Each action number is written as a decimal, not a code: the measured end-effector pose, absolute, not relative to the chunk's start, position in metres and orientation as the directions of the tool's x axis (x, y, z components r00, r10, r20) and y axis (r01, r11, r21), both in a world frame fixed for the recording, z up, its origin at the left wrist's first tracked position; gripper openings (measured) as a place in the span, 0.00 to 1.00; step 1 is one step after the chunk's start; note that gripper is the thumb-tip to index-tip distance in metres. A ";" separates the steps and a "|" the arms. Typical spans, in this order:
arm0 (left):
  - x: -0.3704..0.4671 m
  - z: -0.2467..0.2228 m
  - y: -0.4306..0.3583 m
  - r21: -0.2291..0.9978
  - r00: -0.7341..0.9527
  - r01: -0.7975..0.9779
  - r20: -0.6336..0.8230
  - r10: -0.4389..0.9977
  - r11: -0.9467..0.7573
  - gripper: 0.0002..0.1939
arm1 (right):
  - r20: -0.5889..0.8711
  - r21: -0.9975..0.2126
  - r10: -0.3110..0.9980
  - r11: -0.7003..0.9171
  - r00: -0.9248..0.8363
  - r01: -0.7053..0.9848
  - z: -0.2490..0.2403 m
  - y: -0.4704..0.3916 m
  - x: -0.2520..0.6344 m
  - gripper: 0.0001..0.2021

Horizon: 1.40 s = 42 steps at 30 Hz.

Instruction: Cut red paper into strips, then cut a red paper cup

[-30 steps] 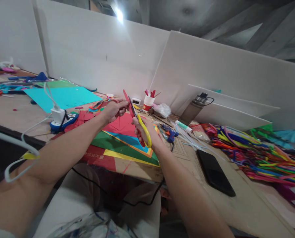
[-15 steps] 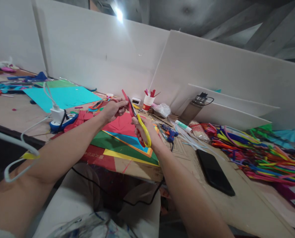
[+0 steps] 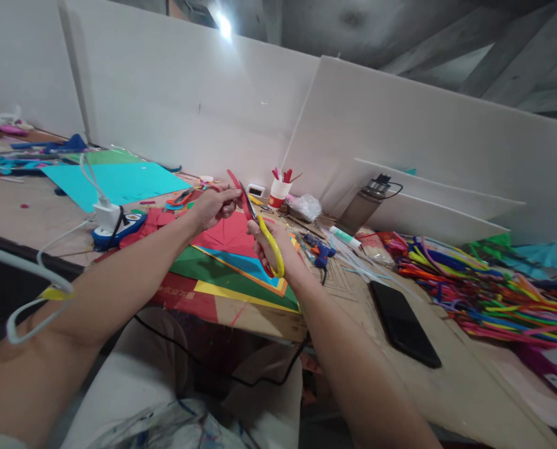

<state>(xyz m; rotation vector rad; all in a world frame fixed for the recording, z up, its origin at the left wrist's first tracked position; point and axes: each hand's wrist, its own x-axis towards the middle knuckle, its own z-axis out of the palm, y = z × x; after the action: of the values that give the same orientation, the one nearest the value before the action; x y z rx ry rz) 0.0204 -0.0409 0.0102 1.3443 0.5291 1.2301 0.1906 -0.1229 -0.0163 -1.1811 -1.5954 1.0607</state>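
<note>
My left hand [image 3: 218, 207] pinches a narrow strip of red paper [image 3: 234, 179] above the table. Yellow-handled scissors [image 3: 272, 248] are in my right hand [image 3: 264, 244], its fingers wrapped round the handles. Their blades lie against the red strip, pointing up and away from me; I cannot tell how far apart they are. Under both hands is a stack of coloured sheets, with a red sheet [image 3: 224, 236] on top and a green sheet [image 3: 213, 274] and a yellow sheet [image 3: 241, 297] showing below.
A black phone [image 3: 403, 323] lies to the right, near a heap of pipe cleaners [image 3: 484, 287]. A blue glue gun [image 3: 322, 251], a paper cup [image 3: 279, 192] and a bottle [image 3: 362, 206] stand or lie farther back. At left are a power strip [image 3: 107, 236] and a cyan sheet [image 3: 128, 181].
The top end of the red strip has bent slightly to the left between the blades and my left hand. Both hands stay almost in place.
</note>
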 end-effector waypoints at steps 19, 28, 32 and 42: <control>0.019 0.010 -0.039 0.919 0.323 -0.335 0.318 0.891 -0.207 0.12 | 0.197 -0.959 0.968 0.223 -0.155 0.174 -0.022 -0.118 0.192 0.28; 0.019 0.010 -0.041 0.919 0.326 -0.337 0.320 0.890 -0.207 0.11 | 0.181 -0.967 0.981 0.192 0.076 -0.168 -0.016 -0.105 0.196 0.23; 0.020 0.010 -0.042 0.923 0.332 -0.330 0.308 0.892 -0.197 0.11 | 0.274 -0.947 0.959 0.281 0.065 -0.156 -0.017 -0.106 0.197 0.23; 0.024 0.008 -0.045 0.933 0.357 -0.340 0.243 0.902 -0.117 0.11 | 0.301 -0.953 0.953 0.300 -0.016 -0.040 -0.023 -0.108 0.199 0.22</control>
<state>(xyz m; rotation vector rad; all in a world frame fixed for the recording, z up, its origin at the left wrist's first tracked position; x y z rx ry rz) 0.0236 -0.0453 0.0082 1.2673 0.5895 1.1674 0.1993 -0.1077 -0.0227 -0.9451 -1.3269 1.0137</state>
